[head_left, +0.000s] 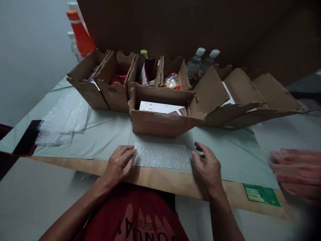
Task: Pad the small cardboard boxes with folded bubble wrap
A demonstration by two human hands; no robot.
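A small sheet of bubble wrap [163,155] lies flat on the pale green cover near the table's front edge. My left hand [119,164] rests on its left end with fingers stretched out flat. My right hand [207,165] sits at its right end, fingers loosely curled and apart, holding nothing. Just behind the sheet stands an open cardboard box [160,122] with a white flat item [160,107] inside.
Several open cardboard boxes [105,80] stand in a row behind, with folded flat boxes [250,100] to the right. A stack of bubble wrap [62,120] and a dark phone [26,139] lie left. Bottles [80,33] stand at the back. Another person's blurred hand [296,172] is at right. A green label [260,194] lies near the edge.
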